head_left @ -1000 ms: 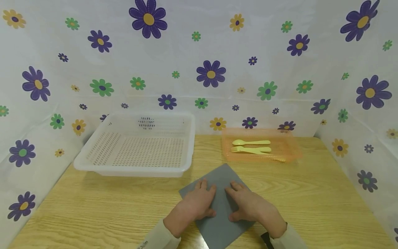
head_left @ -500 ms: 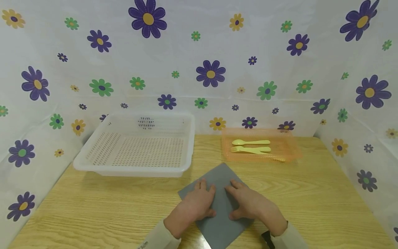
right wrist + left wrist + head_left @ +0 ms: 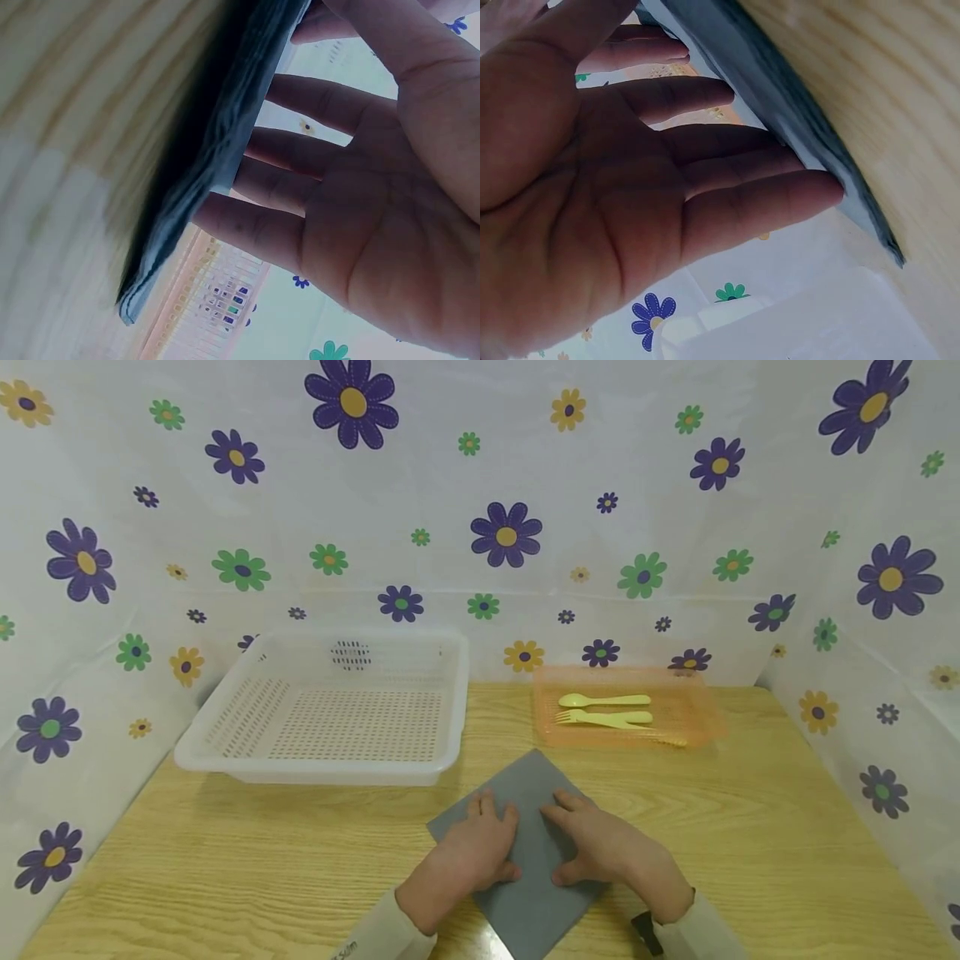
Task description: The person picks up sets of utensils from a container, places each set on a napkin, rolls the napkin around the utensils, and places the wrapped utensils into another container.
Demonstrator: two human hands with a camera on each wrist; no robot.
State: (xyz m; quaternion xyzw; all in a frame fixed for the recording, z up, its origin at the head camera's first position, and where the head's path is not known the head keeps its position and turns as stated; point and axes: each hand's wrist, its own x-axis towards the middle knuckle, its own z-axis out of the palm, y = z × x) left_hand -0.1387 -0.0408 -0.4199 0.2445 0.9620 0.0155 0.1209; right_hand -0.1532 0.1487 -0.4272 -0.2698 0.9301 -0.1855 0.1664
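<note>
A flat grey square cloth (image 3: pixel 536 860) lies cornerwise on the table in the head view. Thin layers show along its edge in both wrist views, as if it were folded. My left hand (image 3: pixel 480 847) rests on its left part with the fingers spread. On the right part rests my right hand (image 3: pixel 600 847), fingers extended and thumb apart. In the left wrist view the fingertips (image 3: pixel 829 187) touch the grey surface near the edge, and the right wrist view shows the same for the fingers (image 3: pixel 251 229). A strip of cloth separates the two hands.
A white perforated basket (image 3: pixel 337 768) stands at the back left of the wooden table (image 3: pixel 225 860). At the back right, an orange basket (image 3: pixel 630 739) holds a yellow spoon (image 3: pixel 603 701), a yellow fork (image 3: pixel 600 718) and another yellow utensil. A flowered sheet (image 3: pixel 420 510) surrounds the table.
The grey cloth's far corner has shifted slightly left and its near corner slightly right. Both hands stay in nearly the same place. The head view itself has drifted a little.
</note>
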